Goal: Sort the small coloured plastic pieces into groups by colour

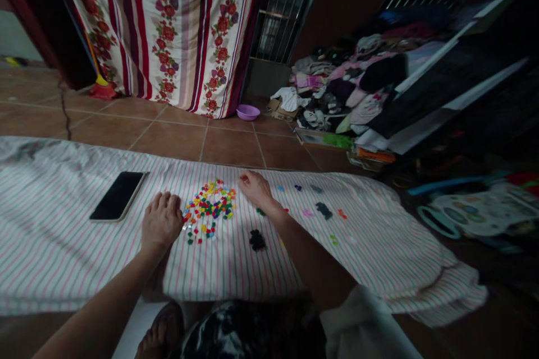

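A spread of small multicoloured pieces (213, 202), bead-like or tiny blocks, lies on the striped cloth (126, 269). At its left edge my left hand (162, 219) rests palm down, fingers stretched out and holding nothing visible. To the right of the spread, my right hand (255, 186) has its fingers curled in a pinch; whatever may be in them is too small to see. Sorted by colour, little groups lie under and past my right forearm: black (256, 240), dark grey (324, 211), orange (342, 213), pink (307, 212), lime green (333, 239) and dark blue (298, 187).
A phone (118, 196) with a dark screen lies left of my left hand. Beyond the cloth-covered surface are a tiled floor (177, 137), a purple basin (248, 112), a floral curtain (181, 33), a red broom (102, 88) and a heap of clothes (337, 84).
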